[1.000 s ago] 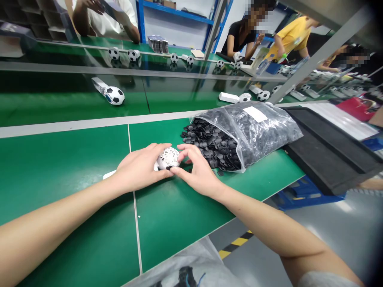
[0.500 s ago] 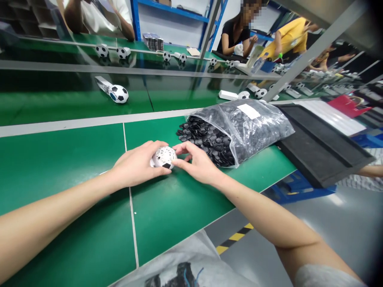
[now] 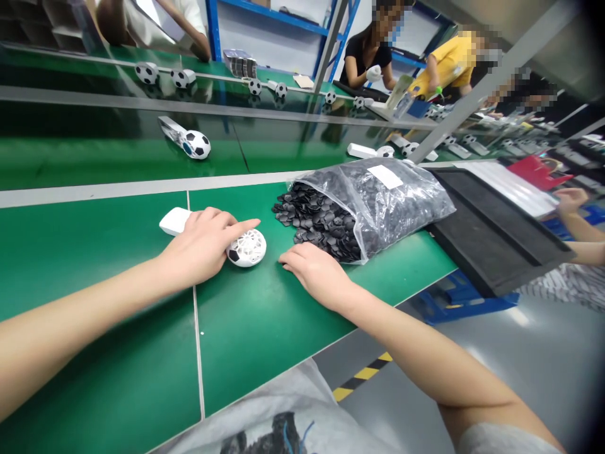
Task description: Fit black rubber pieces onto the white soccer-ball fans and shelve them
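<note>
My left hand (image 3: 203,243) is wrapped over the neck of a white handled device with a soccer-ball head, lying on the green bench. Its ball head (image 3: 247,248) sticks out past my fingers and shows an open white lattice with a few black patches. The white handle end (image 3: 174,221) shows on the other side of the hand. My right hand (image 3: 314,271) is apart from the ball, its fingers bent and together beside the loose black pieces (image 3: 326,224). Its thumb and whatever the fingertips pinch are hidden. Those flat pieces spill from a clear plastic bag (image 3: 406,195).
A black tray (image 3: 501,227) lies right of the bag. Beyond the bench's pale rail, another soccer-ball device (image 3: 196,144) rests on the shiny green conveyor surface. Several more stand farther off. Co-workers sit opposite, and a person's hand (image 3: 571,200) shows at the far right.
My right hand has come off the ball and moved toward the black pieces. My left hand has shifted left with the device and turned it, so the handle now shows.
</note>
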The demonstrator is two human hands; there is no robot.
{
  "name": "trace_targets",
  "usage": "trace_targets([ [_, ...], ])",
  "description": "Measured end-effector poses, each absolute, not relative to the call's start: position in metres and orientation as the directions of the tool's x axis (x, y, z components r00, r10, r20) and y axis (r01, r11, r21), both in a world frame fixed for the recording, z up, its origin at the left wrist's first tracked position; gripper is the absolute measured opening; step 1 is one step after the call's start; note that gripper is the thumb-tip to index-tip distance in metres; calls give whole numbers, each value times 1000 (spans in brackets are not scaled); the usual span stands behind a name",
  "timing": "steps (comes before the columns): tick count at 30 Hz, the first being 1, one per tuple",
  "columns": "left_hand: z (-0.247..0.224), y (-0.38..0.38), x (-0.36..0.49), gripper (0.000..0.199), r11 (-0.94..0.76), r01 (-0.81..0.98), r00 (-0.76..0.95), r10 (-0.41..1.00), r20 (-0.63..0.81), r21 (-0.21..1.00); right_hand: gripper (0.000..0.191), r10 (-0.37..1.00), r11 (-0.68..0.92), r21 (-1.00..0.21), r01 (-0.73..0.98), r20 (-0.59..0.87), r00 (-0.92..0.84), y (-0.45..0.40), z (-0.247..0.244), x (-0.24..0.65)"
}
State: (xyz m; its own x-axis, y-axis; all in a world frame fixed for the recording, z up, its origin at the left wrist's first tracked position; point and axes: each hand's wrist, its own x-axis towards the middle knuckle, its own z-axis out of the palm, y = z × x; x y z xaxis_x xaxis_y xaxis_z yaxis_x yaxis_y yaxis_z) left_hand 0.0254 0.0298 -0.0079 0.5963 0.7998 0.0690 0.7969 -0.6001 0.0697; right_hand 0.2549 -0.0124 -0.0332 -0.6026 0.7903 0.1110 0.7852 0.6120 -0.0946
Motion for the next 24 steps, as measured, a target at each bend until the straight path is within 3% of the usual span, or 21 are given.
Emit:
trace_targets([
  [4, -9, 20, 25, 64, -630, 764, 626, 776, 76, 140, 22, 722, 671, 87, 737, 152, -675, -21, -37, 256],
  [7, -7, 17, 23, 68, -649, 733, 656, 754, 44, 204, 25, 720, 675, 92, 732, 135, -681, -20, -37, 257],
  [9, -6, 17, 23, 66, -648, 728, 657, 753, 42, 226, 25, 742, 661, -9, 750, 161, -651, -16, -36, 258],
  [13, -7, 18, 24, 63, -641, 732, 647, 760, 59, 233, 19, 788, 614, -407, 676, 267, -555, -9, -30, 255],
  [15, -8, 18, 25, 62, -640, 731, 645, 761, 67, 236, 13, 800, 587, -550, 594, 280, -531, -10, -25, 251],
  [17, -9, 17, 26, 62, -641, 729, 645, 761, 72, 240, 10, 799, 578, -617, 534, 296, -523, -12, -21, 247],
  [21, -9, 16, 26, 62, -634, 733, 639, 766, 68, 247, 6, 801, 586, -632, 508, 354, -483, -14, -16, 240],
  [24, -10, 16, 26, 67, -623, 733, 631, 773, 68, 273, 4, 834, 526, -698, 486, 313, -453, -12, -16, 235],
])
